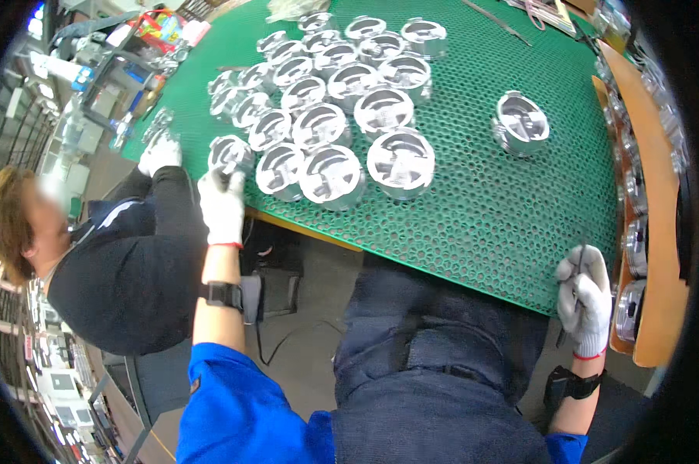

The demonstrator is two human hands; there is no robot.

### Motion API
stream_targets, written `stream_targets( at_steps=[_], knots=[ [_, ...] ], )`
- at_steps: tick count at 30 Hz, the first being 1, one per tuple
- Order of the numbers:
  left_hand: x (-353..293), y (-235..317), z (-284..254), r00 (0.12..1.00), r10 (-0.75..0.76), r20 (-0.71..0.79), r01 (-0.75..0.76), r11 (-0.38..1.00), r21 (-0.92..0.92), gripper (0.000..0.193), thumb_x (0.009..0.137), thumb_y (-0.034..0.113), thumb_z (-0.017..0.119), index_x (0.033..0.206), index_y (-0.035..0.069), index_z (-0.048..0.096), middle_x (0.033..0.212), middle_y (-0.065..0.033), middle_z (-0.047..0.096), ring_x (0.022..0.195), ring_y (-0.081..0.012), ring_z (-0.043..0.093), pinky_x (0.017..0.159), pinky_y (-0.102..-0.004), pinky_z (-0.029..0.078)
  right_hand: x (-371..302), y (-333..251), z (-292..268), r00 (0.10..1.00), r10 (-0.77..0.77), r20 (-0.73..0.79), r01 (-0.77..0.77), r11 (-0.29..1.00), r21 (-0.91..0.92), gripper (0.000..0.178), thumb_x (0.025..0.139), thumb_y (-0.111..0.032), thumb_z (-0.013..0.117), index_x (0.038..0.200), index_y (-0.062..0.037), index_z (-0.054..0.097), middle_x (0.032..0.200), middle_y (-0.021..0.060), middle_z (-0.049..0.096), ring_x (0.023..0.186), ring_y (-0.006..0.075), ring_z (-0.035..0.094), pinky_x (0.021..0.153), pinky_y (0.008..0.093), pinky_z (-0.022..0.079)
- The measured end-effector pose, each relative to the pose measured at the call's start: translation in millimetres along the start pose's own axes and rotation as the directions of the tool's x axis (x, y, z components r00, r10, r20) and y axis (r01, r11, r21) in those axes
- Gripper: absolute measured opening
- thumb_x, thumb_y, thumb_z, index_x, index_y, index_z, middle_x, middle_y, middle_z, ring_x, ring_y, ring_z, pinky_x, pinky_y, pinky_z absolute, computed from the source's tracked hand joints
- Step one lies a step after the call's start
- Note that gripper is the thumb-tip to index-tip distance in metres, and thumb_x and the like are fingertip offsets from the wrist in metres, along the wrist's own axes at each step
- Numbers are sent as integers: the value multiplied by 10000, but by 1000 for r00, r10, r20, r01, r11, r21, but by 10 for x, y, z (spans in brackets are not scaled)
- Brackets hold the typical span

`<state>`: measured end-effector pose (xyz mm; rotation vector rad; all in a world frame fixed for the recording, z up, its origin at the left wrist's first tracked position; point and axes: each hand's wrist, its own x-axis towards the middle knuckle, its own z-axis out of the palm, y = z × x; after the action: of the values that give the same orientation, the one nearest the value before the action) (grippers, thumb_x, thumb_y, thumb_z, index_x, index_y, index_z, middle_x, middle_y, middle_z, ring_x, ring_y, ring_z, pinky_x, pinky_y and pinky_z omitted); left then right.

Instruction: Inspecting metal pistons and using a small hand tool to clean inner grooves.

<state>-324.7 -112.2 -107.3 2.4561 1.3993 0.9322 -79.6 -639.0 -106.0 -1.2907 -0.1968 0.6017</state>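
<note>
Rows of silver engine pistons point(328, 175) stand crown down on the green perforated mat point(473, 224). In its white glove, my left hand point(223, 205) grips the near side of a piston point(230, 153) at the left end of the group. My right hand point(585, 298), also gloved, is closed around a thin dark rod-like tool point(582, 257) by the right front edge of the mat; the kind of tool is unclear. A single piston point(521, 124) sits apart from the others, on the right side.
Along the right runs a cardboard divider point(652, 201) with more pistons beside it. A co-worker in dark clothes point(133, 263) sits at my left, a white-gloved hand point(161, 155) on another metal part point(158, 124). A long thin tool point(496, 19) lies at the far edge.
</note>
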Motion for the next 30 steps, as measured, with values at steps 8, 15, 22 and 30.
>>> stream_targets(
  at_steps=[8, 15, 22, 30],
  knots=[
    [-411, 1335, -378, 880, 475, 18, -454, 851, -264, 643, 828, 114, 727, 1418, 36, 484, 1477, -213, 438, 1334, -338, 467, 1118, -426, 389, -11, -138, 188, 991, 94, 92, -91, 995, -37, 677, 910, -360, 667, 1440, -13, 429, 775, 103, 627, 417, 63, 406, 377, 190, 309],
    [-921, 3363, 89, 377, 923, 81, -839, 378, -392, 491, 743, 136, 772, 1212, 85, 637, 1368, -238, 519, 1252, -421, 511, 1064, -496, 410, -81, -253, 146, 984, 88, 157, -94, 995, 33, 530, 998, -298, 530, 1395, 49, 471, 618, 47, 540, 425, 69, 417, 402, 210, 331],
    [-904, 3307, 639, 293, 954, 60, -883, 294, -365, 213, 782, 134, 739, 974, 59, 686, 1261, -151, 613, 1201, -398, 543, 1019, -474, 447, -33, -214, 66, 964, 98, 246, -125, 988, 96, 552, 983, -300, 545, 1368, 90, 485, 593, 47, 517, 420, 110, 441, 411, 235, 353],
    [-1475, 2195, -151, 397, 871, 290, -619, 487, -616, 363, 646, 95, 813, 995, 105, 714, 1253, -243, 589, 1153, -435, 585, 964, -502, 497, -23, -292, 235, 989, 102, 110, -109, 992, 66, 558, 974, -252, 543, 1440, 20, 400, 833, 141, 632, 500, 115, 553, 450, 230, 457]
  ],
)
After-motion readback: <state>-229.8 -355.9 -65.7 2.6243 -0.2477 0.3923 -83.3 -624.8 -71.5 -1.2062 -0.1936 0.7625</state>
